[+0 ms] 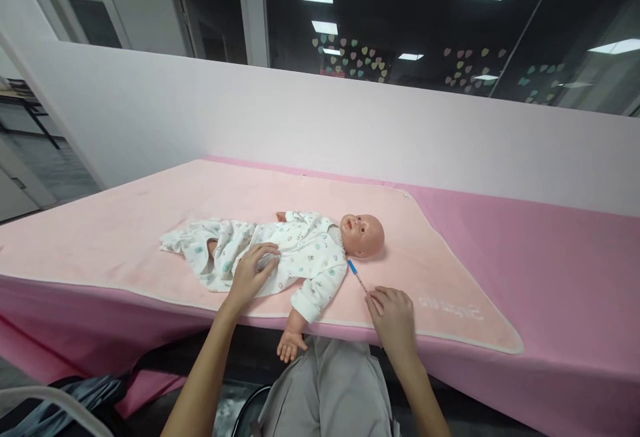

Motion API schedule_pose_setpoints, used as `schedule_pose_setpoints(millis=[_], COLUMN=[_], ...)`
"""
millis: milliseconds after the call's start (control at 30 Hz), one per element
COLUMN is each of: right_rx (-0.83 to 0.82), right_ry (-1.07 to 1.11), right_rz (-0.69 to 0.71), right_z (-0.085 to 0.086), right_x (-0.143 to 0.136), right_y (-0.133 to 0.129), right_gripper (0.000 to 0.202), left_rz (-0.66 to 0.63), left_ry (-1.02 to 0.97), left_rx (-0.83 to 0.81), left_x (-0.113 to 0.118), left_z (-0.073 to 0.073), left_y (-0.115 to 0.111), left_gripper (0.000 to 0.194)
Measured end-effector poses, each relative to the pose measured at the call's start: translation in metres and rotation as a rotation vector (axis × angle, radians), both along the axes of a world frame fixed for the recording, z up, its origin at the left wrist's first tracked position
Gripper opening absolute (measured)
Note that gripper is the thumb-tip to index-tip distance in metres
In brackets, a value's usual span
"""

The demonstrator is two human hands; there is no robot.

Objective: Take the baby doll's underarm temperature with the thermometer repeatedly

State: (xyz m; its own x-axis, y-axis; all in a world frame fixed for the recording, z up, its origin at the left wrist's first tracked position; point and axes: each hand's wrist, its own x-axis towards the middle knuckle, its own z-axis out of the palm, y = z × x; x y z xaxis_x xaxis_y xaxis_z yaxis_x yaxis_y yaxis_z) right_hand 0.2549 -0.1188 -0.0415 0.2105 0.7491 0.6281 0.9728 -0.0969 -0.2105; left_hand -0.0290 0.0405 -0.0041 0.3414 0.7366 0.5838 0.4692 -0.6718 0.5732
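Baby doll [310,250]: here it is, stretched along the near edge of the surface, head toward the right corner, feet toward the left, one arm hanging over that edge with the palm open.
Patterned outfit [313,260]: white with small coloured prints, and the doll's body is inside it; a patch of leg shows through a gap, and both the doll's hands poke out of the sleeves.
Thin stick [361,282]: slanting just beside the doll's neck, near the surface's near edge, blue end [353,267] up by the collar.
Right hand [393,317]: thumb and fingers pinching the lower end of that stick, wrist over the near edge.
Left hand [255,270]: fingers loosely curved, unclenched, resting on the outfit around the doll's waist.
Peach mat [165,204]: the surface under it all, pale lettering close to its near right corner.
Pink cloth [530,257]: beneath the mat, showing past its right edge and draping down in front.
Grey trousers [325,390]: the person's lap, just under the near edge.
Blue-grey fabric [75,404]: crumpled, low on the left against something dark; whether that is a bag holding it, I cannot tell.
White partition [300,124]: along the far edge, heart stickers [357,56] on dark glass above.
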Motion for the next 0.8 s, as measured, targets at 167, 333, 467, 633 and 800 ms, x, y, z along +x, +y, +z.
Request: schedule_pose_setpoints(millis=[167,333,467,633,800], right_rx=[0.041,0.136,0.037,-0.011,-0.211], right_ry=[0.033,0.222,0.321,0.438,0.545], right_rz=[-0.020,-0.075,-0.034,0.048,0.140], right_z=[0.022,0.065,0.087,0.080,0.053], right_x=[-0.003,0.004,0.003,-0.011,-0.016], right_y=[-0.006,-0.011,-0.003,0.014,0.028], right_gripper=[0.029,0.031,0.027,0.031,0.046], left_rz=[-0.005,0.000,0.005,0.000,-0.011], left_ry=[-0.002,-0.006,-0.021,-0.021,-0.025], left_rx=[0.002,-0.006,0.009,0.028,0.014], left_x=[0.001,0.001,0.001,0.000,0.000], left_z=[0.002,0.001,-0.002,-0.005,-0.004], left_y=[-0.002,-0.002,0.002,0.005,0.004], left_gripper=[0.018,0.021,0.022,0.021,0.020])
